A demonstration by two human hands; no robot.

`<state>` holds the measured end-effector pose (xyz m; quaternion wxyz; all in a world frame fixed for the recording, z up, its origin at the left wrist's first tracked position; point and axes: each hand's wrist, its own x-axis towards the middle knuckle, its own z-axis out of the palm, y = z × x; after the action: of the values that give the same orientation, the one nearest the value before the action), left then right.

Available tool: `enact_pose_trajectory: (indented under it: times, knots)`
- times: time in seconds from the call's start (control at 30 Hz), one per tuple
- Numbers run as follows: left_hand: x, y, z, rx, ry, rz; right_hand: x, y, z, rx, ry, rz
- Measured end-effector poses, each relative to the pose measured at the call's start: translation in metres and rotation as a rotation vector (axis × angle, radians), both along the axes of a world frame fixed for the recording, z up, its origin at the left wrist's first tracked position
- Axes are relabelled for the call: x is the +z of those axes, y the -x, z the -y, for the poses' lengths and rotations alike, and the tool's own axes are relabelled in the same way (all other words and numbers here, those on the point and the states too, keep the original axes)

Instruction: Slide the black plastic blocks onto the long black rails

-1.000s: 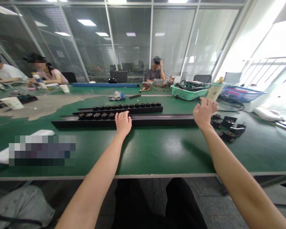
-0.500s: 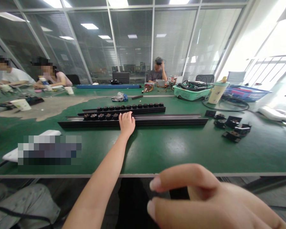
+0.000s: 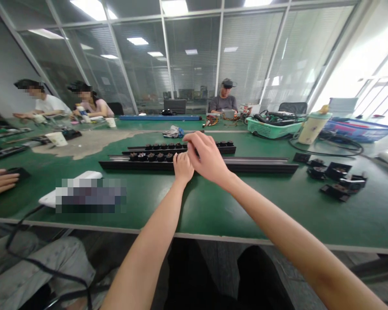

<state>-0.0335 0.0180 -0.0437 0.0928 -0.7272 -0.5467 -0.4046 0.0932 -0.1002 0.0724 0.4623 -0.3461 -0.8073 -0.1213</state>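
Note:
A long black rail with a metallic strip lies across the green table in front of me. Several round black modules sit in a row along its left part. My left hand is closed over the rail at the right end of that row. Just above and to its right, my right hand arches over the rail with bent fingers pointing down. Its fingertips are partly hidden, and whatever they hold cannot be made out. Behind lies a second black rail bearing similar modules, partly covered by my right hand.
Several loose black parts lie at the right. Beyond are a green basket of cables, a lidded cup and a blue basket. A white device lies left, near another person's hand. Grey gloves lie behind the rails.
My right hand has moved from close to the camera, low on the right, forward to the rail beside my left hand. My left hand stays on the rail. The view has shifted slightly.

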Motion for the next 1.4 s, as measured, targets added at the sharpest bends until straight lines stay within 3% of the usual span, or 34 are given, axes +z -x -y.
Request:
enact_pose_trajectory:
  times: [0.07, 0.13, 0.23, 0.3, 0.57, 1.4]
  knots:
    - [0.003, 0.003, 0.000, 0.029, 0.002, 0.002, -0.023, 0.007, -0.057, -0.204, 0.220, -0.013]
    - [0.006, 0.007, -0.001, 0.061, -0.025, 0.021, -0.049, 0.010, -0.093, -0.271, 0.399, 0.037]
    - [0.008, 0.015, -0.004, 0.138, -0.068, 0.055, -0.078, 0.017, -0.110, -0.240, 0.473, 0.073]
    - [0.007, 0.019, -0.005, 0.171, -0.053, 0.043, -0.087, 0.024, -0.107, -0.256, 0.488, 0.061]
    - [0.001, 0.017, -0.005, 0.205, 0.011, -0.052, -0.085, 0.028, -0.105, -0.304, 0.515, 0.075]
    - [0.001, 0.017, -0.004, 0.170, 0.017, -0.033, -0.085, 0.033, -0.104, -0.372, 0.523, 0.073]
